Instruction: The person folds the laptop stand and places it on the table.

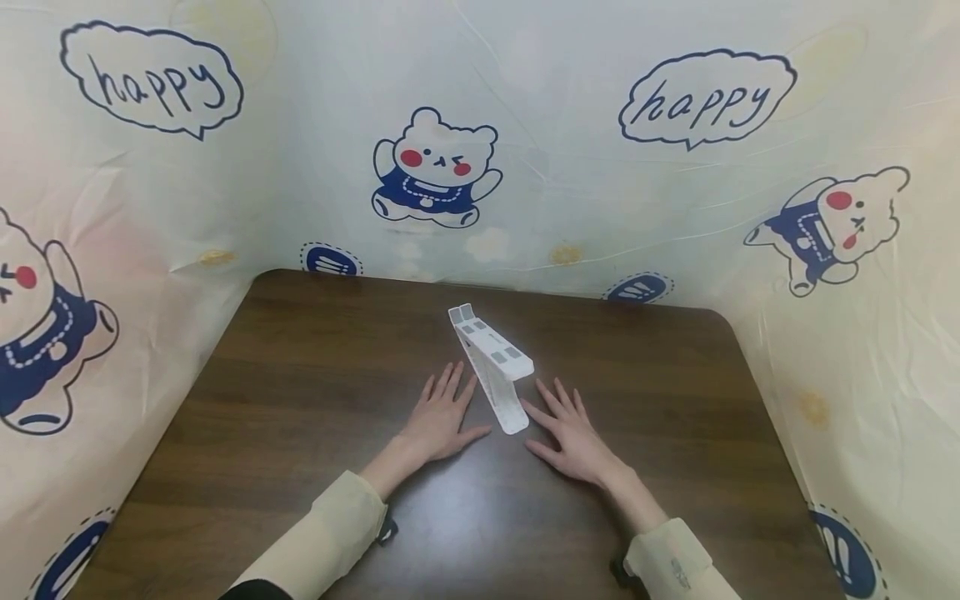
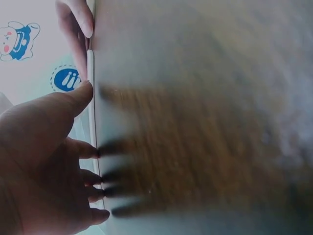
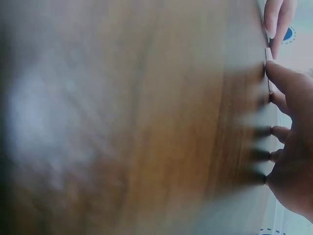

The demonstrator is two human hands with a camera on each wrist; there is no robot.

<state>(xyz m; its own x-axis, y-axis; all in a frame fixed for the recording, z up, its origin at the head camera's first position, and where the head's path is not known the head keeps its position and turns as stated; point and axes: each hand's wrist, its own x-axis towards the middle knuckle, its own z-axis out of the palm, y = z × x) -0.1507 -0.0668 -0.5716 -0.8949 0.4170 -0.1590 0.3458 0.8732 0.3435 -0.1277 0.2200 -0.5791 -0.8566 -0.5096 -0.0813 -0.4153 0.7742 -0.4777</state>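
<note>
A white, narrow hinged piece [image 1: 498, 350] with grey rectangular patches stands near the middle of the brown table [image 1: 300, 375]. Its upper panel tilts above a lower panel lying on the tabletop, and a small flap rises at the far end. I cannot tell its exact kind. To its left, my left hand [image 1: 438, 421] rests on the table with fingers spread. My right hand [image 1: 573, 437] lies spread on the right side, its index fingertip close to the piece; whether they touch is unclear. Neither hand holds anything. Both wrist views show fingertips on the tabletop.
A pale cloth [image 1: 555, 192] printed with bears and "happy" speech bubbles hangs behind the table and along both sides. The table's far edge meets this cloth. Light reflects off the wood between the forearms.
</note>
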